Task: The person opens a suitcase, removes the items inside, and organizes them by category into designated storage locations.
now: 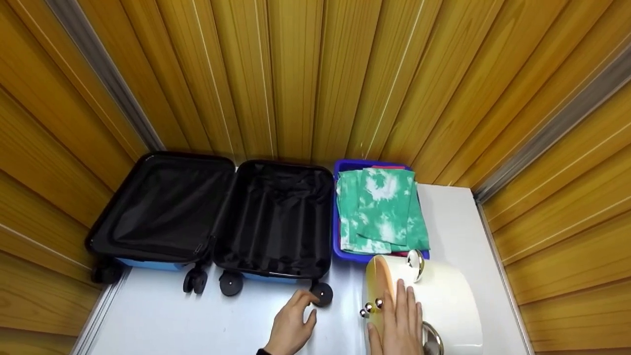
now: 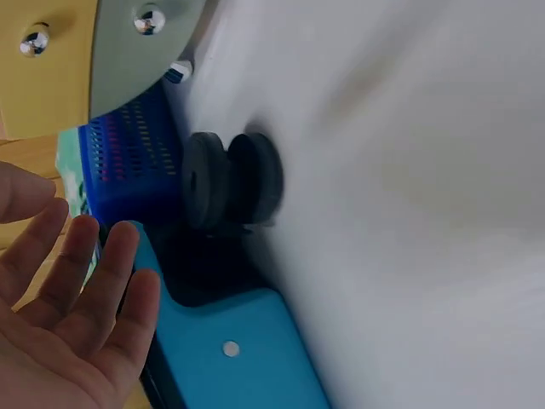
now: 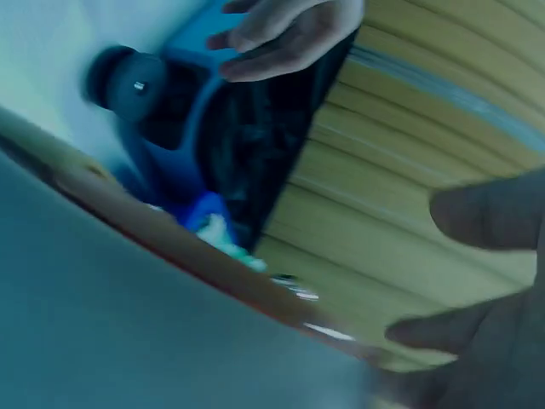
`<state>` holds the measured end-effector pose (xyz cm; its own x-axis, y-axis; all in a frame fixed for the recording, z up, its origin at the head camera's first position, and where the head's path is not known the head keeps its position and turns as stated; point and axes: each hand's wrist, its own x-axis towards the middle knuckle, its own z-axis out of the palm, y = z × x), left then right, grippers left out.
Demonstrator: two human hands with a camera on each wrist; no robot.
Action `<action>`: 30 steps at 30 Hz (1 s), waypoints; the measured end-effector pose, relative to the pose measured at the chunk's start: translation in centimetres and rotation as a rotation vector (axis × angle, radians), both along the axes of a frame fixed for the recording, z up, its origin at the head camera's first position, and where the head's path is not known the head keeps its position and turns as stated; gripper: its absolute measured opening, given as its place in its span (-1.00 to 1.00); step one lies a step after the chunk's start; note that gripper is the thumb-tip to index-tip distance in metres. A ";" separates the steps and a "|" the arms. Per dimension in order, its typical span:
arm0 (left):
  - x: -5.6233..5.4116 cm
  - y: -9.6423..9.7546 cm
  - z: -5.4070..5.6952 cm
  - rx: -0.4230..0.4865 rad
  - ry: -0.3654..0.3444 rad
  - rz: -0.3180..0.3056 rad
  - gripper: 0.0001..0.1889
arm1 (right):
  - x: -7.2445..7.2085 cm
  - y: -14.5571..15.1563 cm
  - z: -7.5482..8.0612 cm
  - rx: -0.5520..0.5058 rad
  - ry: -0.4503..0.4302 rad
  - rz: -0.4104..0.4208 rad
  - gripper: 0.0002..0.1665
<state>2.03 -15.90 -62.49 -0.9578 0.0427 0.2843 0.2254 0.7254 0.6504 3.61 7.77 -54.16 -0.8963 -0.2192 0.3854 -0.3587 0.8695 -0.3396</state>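
An open suitcase lies at the back left, with one black-lined half beside the other ribbed half. Its outer shell is blue. Close to a black caster wheel, my left hand hovers with loosely bent fingers and holds nothing. My right hand lies with straight fingers over a cream, curved object with shiny round metal parts; its kind is unclear. Folded green-and-white tie-dye cloth fills a blue basket behind it. The right wrist view is blurred.
Wood-look panel walls enclose the white surface at the back and both sides. Small silver balls stick out from the cream object's left side. Several casters project from the suitcase's near edge.
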 end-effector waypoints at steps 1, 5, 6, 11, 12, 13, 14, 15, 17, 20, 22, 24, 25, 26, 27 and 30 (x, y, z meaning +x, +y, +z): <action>0.1 -0.1 -0.1 -0.001 -0.011 0.005 -0.75 | -0.1 -0.1 -0.6 -0.007 0.011 -0.032 -0.05; 0.2 -0.2 -0.2 0.005 -0.051 0.017 -0.78 | -0.9 -0.1 -2.0 -0.040 0.129 -0.121 -0.05; 0.2 -0.1 -0.2 0.009 -0.055 0.017 -0.79 | -1.2 0.2 -2.3 -0.056 0.181 -0.119 -0.08; 0.4 0.3 -0.4 0.012 -0.070 0.019 -0.78 | -2.8 2.5 -3.8 -0.142 0.508 -0.044 -0.27; 0.4 0.3 -0.4 0.010 -0.073 0.022 -0.78 | -3.0 3.0 -4.1 -0.149 0.549 -0.027 -0.30; 0.4 0.3 -0.4 0.008 -0.075 0.025 -0.78 | -3.2 3.5 -4.3 -0.159 0.592 -0.010 -0.33; 0.4 0.4 -0.4 0.007 -0.081 0.028 -0.78 | -3.4 4.1 -4.5 -0.165 0.618 0.008 -0.34; 0.4 0.4 -0.4 0.005 -0.086 0.029 -0.78 | -3.5 4.7 -4.6 -0.164 0.621 0.023 -0.32; 0.4 0.4 -0.4 0.006 -0.095 0.022 -0.79 | -3.6 5.9 -4.7 -0.168 0.625 0.057 -0.25; 0.4 0.5 -0.5 0.008 -0.102 0.008 -0.78 | -4.0 7.7 -4.4 -0.195 0.665 0.096 -0.15; 0.4 0.5 -0.5 0.007 -0.101 0.003 -0.77 | -4.3 8.7 -4.0 -0.221 0.711 0.108 -0.16; 0.5 0.4 -0.6 0.005 -0.101 0.002 -0.77 | -4.6 9.7 -3.5 -0.251 0.749 0.110 -0.19; 0.5 0.4 -0.6 0.006 -0.103 0.003 -0.78 | -4.6 10.2 -3.3 -0.261 0.744 0.108 -0.22; 0.5 0.3 -0.6 0.005 -0.106 0.004 -0.78 | -4.6 10.7 -3.1 -0.267 0.730 0.098 -0.24; 0.5 0.3 -0.6 0.005 -0.110 0.006 -0.78 | -4.6 11.2 -3.0 -0.276 0.717 0.088 -0.27; 0.5 0.2 -0.5 0.012 -0.116 0.003 -0.78 | -4.7 12.8 -2.8 -0.286 0.657 0.060 -0.34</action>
<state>2.53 -15.70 -62.99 -0.9844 0.0368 0.1721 0.1458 0.7181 0.6805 -1.06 20.53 -56.93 -0.4489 -0.0708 0.8908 -0.6114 0.7514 -0.2484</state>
